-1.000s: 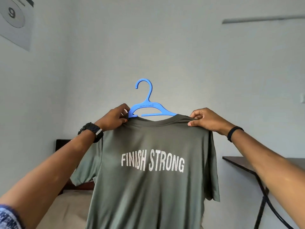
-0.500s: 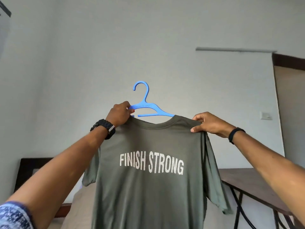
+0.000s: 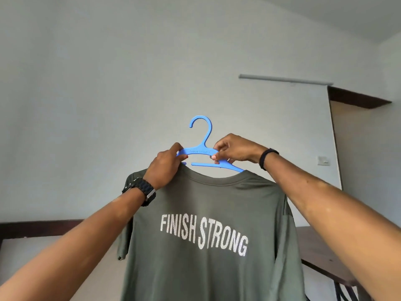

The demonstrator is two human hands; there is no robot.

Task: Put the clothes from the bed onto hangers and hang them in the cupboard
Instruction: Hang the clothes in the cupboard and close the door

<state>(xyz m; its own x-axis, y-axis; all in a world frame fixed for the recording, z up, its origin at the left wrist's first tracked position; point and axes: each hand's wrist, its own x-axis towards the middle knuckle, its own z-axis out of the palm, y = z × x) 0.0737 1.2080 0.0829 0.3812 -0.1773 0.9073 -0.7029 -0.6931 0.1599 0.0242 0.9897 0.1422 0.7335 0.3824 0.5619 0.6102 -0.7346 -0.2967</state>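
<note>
Olive-green T-shirt [image 3: 208, 235] on a blue plastic hanger [image 3: 200, 149], held up before a pale wall [image 3: 108, 83].

White letters across the shirt read "FINISH STRONG"; raised lettering on the hanger's bar is too small to read. The left hand [image 3: 166, 168] grips the hanger's left shoulder at the collar, and the right hand [image 3: 235, 149] pinches its upper bar. The hook stands free above both. A dark bench [image 3: 321, 255] edges in at lower right.
</note>
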